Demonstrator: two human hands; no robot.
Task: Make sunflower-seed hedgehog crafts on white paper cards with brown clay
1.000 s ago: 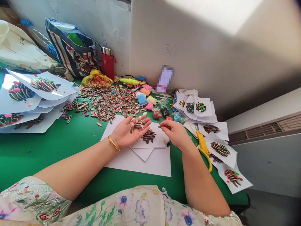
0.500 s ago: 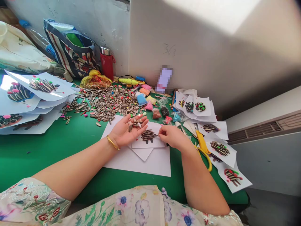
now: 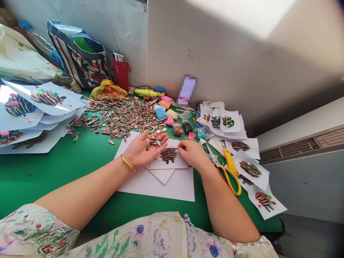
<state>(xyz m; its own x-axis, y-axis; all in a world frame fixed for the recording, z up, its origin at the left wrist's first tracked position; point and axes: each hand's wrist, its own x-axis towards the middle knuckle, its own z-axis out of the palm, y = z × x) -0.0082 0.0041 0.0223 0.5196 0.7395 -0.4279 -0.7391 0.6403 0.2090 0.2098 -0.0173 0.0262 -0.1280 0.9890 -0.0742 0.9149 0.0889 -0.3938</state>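
My left hand [image 3: 143,148] lies palm up with fingers extended, holding several striped sunflower seeds [image 3: 153,142] in the palm. Beside it is a white card [image 3: 178,163] bearing a hedgehog figure [image 3: 168,154] covered in rows of sunflower seeds, with dark legs. My right hand [image 3: 192,152] pinches at the figure's right edge; a seed seems to be between the fingertips, mostly hidden by them. Beneath the card are another white sheet [image 3: 163,176] and a larger white sheet [image 3: 172,191] on the green table [image 3: 94,172].
A seed pile [image 3: 126,116] spreads at the back, near coloured clay packets [image 3: 161,114]. Yellow-handled scissors [image 3: 233,181] and a yellow cutter [image 3: 229,160] lie right. Finished-looking seed cards [image 3: 251,168] line the right edge; more cards [image 3: 57,113] are stacked left. A red flask [image 3: 120,73] stands behind.
My right hand has moved slightly left, bringing its pinched fingertips against the hedgehog's right edge. The seed sticking out of them earlier is now mostly hidden. My left hand keeps its pose.
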